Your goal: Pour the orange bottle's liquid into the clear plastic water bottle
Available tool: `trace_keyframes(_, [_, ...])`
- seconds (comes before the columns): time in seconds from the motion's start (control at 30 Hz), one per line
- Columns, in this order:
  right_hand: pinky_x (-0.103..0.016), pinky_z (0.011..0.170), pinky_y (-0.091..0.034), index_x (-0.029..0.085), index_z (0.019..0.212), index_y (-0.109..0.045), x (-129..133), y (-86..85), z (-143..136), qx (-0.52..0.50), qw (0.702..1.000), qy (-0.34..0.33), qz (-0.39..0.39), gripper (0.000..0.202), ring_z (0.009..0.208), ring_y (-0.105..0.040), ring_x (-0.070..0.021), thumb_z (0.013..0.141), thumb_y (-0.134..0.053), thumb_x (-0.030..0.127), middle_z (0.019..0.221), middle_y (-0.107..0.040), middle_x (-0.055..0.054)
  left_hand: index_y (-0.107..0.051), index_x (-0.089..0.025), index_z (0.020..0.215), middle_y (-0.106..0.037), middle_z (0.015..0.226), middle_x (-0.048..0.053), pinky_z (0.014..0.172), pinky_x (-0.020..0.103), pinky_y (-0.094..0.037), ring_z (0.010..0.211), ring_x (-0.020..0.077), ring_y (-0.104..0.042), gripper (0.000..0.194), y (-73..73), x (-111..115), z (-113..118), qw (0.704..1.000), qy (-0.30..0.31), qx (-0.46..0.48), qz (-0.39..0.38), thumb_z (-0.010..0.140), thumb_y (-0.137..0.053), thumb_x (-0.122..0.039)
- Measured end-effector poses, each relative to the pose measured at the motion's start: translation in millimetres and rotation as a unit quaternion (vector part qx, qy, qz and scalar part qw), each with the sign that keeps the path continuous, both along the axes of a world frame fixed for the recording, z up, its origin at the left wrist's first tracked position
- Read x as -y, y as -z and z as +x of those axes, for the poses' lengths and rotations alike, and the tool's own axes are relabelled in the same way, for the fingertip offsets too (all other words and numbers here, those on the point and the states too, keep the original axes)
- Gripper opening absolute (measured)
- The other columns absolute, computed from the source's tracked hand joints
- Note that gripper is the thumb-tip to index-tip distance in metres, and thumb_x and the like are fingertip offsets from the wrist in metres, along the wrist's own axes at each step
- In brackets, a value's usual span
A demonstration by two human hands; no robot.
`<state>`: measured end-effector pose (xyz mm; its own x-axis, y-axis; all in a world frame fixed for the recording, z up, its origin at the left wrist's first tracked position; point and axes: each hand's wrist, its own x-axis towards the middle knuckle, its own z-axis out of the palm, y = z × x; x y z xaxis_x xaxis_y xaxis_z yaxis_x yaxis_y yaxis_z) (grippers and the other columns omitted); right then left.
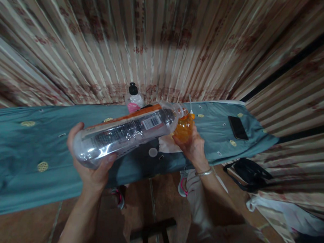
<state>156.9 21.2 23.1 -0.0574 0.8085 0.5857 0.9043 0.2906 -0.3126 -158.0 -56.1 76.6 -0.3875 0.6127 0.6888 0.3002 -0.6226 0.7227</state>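
My left hand (90,170) is wrapped round the base of a large clear plastic bottle (123,134) with an orange-edged label and a barcode. The bottle is tilted, its neck pointing right and up. At its mouth is a small orange see-through bottle (183,129), gripped by my right hand (191,146). The two necks overlap in view; whether they touch I cannot tell. Below the large bottle, a round whitish cap (153,152) and a pale sheet (170,144) lie on the teal cloth. Just behind the orange bottle is a thin white nozzle (191,105) with an orange base.
A clear bottle with a black top and pink label (134,102) stands at the back of the cloth-covered table (14,146). To the right lies a dark phone (238,127). Pleated curtains (160,45) hang behind. A black bag (248,173) is at the lower right.
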Motion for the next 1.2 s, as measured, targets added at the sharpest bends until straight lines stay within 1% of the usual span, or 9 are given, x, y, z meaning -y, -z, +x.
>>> trace_keyframes(0.13, [-0.041,0.075,-0.063,0.009,0.149,-0.047,-0.3,0.4,0.0,0.002,1.0,0.001,0.003,0.073,0.089,-0.079,-0.0326,0.099,-0.065,0.059,0.104,-0.08,-0.019,-0.06,-0.033,0.152,-0.07,0.122,0.002,0.096,0.04,-0.052,0.106,0.0246,-0.067,0.1,-1.0,0.2,0.4,1.0,-0.01,-0.004,-0.004,0.062,-0.098,-0.05])
trace_keyframes(0.3, [-0.042,0.075,-0.064,0.012,0.148,-0.047,-1.2,1.8,0.9,0.002,1.0,-0.009,0.014,0.069,0.09,-0.079,-0.0323,0.101,-0.061,0.061,0.105,-0.08,-0.018,-0.059,-0.032,0.153,-0.069,0.124,0.003,0.097,0.042,-0.053,0.108,0.0262,-0.067,0.102,1.5,0.8,-1.4,1.0,-0.01,-0.008,-0.006,0.061,-0.098,-0.05])
trace_keyframes(0.43, [-0.041,0.074,-0.063,0.013,0.146,-0.048,-1.7,2.4,1.3,0.001,1.0,-0.006,0.011,0.068,0.088,-0.079,-0.0315,0.1,-0.063,0.061,0.105,-0.08,-0.017,-0.059,-0.033,0.154,-0.069,0.124,0.002,0.099,0.041,-0.051,0.107,0.0247,-0.066,0.102,3.6,1.3,-3.1,1.0,-0.013,-0.006,-0.009,0.06,-0.098,-0.048])
trace_keyframes(0.53, [-0.041,0.074,-0.063,0.012,0.144,-0.05,-1.4,1.9,1.2,0.003,1.0,-0.002,0.011,0.068,0.088,-0.079,-0.0317,0.1,-0.062,0.062,0.102,-0.08,-0.017,-0.059,-0.034,0.155,-0.07,0.125,0.001,0.097,0.039,-0.051,0.108,0.0239,-0.066,0.102,3.2,1.0,-2.8,1.0,-0.004,-0.008,-0.006,0.062,-0.098,-0.047])
trace_keyframes(0.67, [-0.041,0.075,-0.063,0.012,0.141,-0.052,-0.5,0.5,0.4,0.004,1.0,0.003,0.014,0.065,0.088,-0.079,-0.0316,0.101,-0.06,0.062,0.102,-0.08,-0.017,-0.057,-0.032,0.154,-0.07,0.125,0.002,0.097,0.041,-0.053,0.108,0.0251,-0.068,0.103,2.7,0.9,-2.6,1.0,-0.012,-0.011,-0.013,0.061,-0.097,-0.05])
trace_keyframes(0.8, [-0.039,0.075,-0.063,0.012,0.14,-0.053,-0.3,-0.1,-0.8,0.0,1.0,0.007,0.02,0.063,0.088,-0.079,-0.0305,0.102,-0.058,0.063,0.102,-0.08,-0.017,-0.056,-0.032,0.154,-0.07,0.125,0.002,0.098,0.041,-0.053,0.107,0.0241,-0.067,0.105,4.4,1.0,-4.1,1.0,-0.014,-0.006,-0.018,0.06,-0.098,-0.05])
trace_keyframes(0.93, [-0.04,0.074,-0.063,0.012,0.138,-0.054,-0.2,0.0,-1.3,-0.003,1.0,0.005,0.018,0.063,0.087,-0.079,-0.0306,0.103,-0.056,0.065,0.102,-0.08,-0.017,-0.057,-0.031,0.153,-0.07,0.125,0.004,0.098,0.042,-0.054,0.109,0.0258,-0.068,0.107,5.4,0.3,-4.8,1.0,-0.025,-0.009,-0.018,0.057,-0.097,-0.052])
trace_keyframes(1.1, [-0.04,0.073,-0.062,0.013,0.137,-0.055,0.1,-0.2,-1.3,-0.01,1.0,0.007,0.003,0.064,0.087,-0.078,-0.031,0.1,-0.061,0.065,0.102,-0.08,-0.018,-0.059,-0.034,0.153,-0.07,0.124,0.003,0.096,0.043,-0.054,0.107,0.026,-0.068,0.105,3.9,0.9,-2.9,0.999,-0.028,-0.01,-0.019,0.057,-0.097,-0.051])
trace_keyframes(1.2, [-0.041,0.073,-0.062,0.013,0.138,-0.054,0.2,-0.6,-1.7,-0.01,1.0,0.011,0.003,0.065,0.087,-0.078,-0.0313,0.1,-0.063,0.064,0.102,-0.08,-0.018,-0.06,-0.035,0.153,-0.07,0.124,0.002,0.098,0.043,-0.053,0.106,0.0249,-0.066,0.105,3.1,1.0,-2.2,1.0,-0.025,-0.004,-0.019,0.056,-0.098,-0.05])
